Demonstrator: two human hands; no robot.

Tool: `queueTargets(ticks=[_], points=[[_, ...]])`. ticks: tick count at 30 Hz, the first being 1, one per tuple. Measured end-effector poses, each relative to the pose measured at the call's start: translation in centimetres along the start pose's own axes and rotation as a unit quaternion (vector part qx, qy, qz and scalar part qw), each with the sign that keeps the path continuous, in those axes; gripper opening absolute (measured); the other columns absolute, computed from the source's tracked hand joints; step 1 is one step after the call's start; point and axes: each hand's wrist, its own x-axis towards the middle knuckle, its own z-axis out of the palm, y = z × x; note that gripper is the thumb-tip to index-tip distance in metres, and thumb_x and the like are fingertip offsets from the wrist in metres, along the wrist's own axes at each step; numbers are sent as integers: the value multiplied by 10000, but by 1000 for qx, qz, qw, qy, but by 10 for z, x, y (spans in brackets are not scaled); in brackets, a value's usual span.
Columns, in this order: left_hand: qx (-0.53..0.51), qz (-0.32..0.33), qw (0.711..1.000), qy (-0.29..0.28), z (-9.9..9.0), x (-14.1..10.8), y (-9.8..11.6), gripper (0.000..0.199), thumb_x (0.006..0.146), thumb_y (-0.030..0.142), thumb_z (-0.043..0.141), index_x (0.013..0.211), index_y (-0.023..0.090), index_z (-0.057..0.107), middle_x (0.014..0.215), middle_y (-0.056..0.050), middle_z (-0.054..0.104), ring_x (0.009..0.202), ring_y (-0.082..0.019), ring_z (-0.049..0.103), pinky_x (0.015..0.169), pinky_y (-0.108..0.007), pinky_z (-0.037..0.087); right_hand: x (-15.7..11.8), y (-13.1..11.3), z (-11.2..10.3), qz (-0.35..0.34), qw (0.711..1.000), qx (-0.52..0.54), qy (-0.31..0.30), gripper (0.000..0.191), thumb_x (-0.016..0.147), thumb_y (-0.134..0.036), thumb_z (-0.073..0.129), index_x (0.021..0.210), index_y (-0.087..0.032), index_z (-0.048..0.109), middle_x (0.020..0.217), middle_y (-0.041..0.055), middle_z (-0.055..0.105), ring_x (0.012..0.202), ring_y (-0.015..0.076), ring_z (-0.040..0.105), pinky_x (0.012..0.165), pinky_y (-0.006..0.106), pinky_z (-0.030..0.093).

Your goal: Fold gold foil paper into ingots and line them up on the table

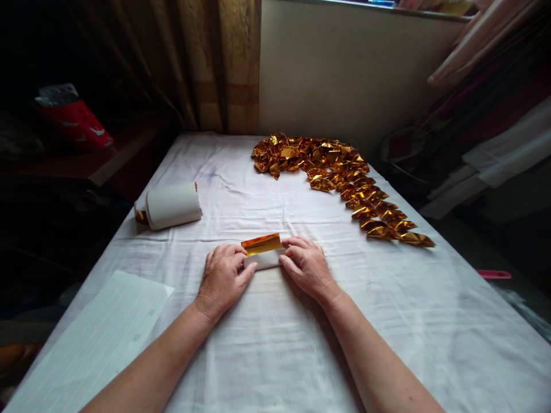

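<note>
Between my two hands is a small sheet of gold foil paper (263,259), white on its back, with its near edge folded over so that a white strip covers part of the shiny gold side. My left hand (224,274) pinches the left end, thumb at the near edge. At the right end my right hand (307,265) grips it the same way, fingers behind and thumb in front. Farther back lie many folded gold foil pieces (318,155), heaped at the far edge and trailing in rows toward the right. To the left rests a curled roll of white-backed foil paper (174,205).
A white cloth (241,355) covers the table. Lined white sheets (99,338) lie at the near left. A red container (80,120) stands on a dark side table at left. A curtain (215,63) hangs behind, and clothes (508,137) hang at right.
</note>
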Motion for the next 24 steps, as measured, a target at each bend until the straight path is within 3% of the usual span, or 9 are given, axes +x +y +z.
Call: queueTargets(ticks=[9, 16, 24], points=[[24, -54, 997, -45, -3, 5, 8, 191, 846, 308, 652, 697, 202, 599, 1001, -36, 685, 1000, -238, 577, 879, -397, 416, -1, -7, 2, 6, 999, -34, 12, 122, 847, -218, 591, 726, -228, 601, 1133, 54, 698, 1107, 241, 595, 943, 400, 378], [34, -58, 997, -44, -3, 5, 9, 231, 828, 298, 666, 656, 207, 542, 983, -38, 666, 1008, -245, 565, 884, -399, 411, -2, -7, 4, 13, 999, -42, 16, 107, 848, -226, 586, 742, -227, 577, 1171, 70, 683, 1126, 252, 591, 955, 421, 375], [75, -46, 995, -50, -3, 4, 9, 192, 846, 314, 643, 737, 215, 521, 913, -43, 625, 947, -248, 544, 848, -388, 411, -2, -8, 5, 24, 999, -36, 11, 89, 841, -233, 601, 757, -229, 568, 1203, 72, 670, 1154, 257, 576, 981, 426, 368]])
